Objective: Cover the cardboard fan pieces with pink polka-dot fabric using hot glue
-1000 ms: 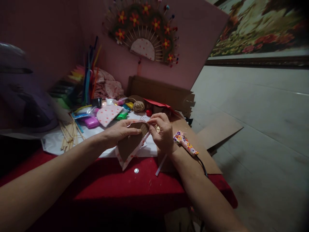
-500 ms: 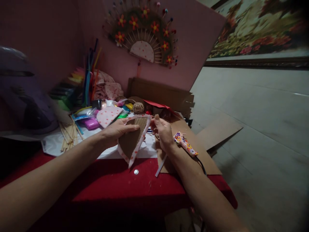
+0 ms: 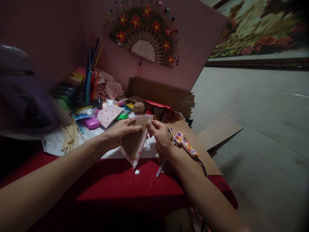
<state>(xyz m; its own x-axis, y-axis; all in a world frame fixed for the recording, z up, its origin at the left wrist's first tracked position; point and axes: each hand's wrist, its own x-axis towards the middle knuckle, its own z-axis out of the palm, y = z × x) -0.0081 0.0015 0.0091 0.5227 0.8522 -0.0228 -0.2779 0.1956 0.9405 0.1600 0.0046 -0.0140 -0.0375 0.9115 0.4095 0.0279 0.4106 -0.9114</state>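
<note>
A fan-shaped cardboard piece (image 3: 132, 141) with a polka-dot fabric border is held up over the red table. My left hand (image 3: 118, 131) grips it from the left, fingers laid across its brown face. On the right, my right hand (image 3: 160, 135) pinches the fabric-trimmed edge near the top corner. A glue gun (image 3: 185, 143) wrapped in flowered tape lies just right of my right hand, with a clear glue stick (image 3: 160, 167) below my wrist.
A white sheet (image 3: 54, 141) on the red cloth (image 3: 116, 183) carries wooden skewers (image 3: 69, 133), a polka-dot half-circle (image 3: 108, 115), clay packets and a twine ball (image 3: 138, 107). Cardboard (image 3: 193, 154) lies under the glue gun. A finished flower fan (image 3: 145, 35) hangs on the pink board.
My right hand left the piece's edge half a second ago and has come back to pinch it. The piece has tilted and shifted slightly in my left hand.
</note>
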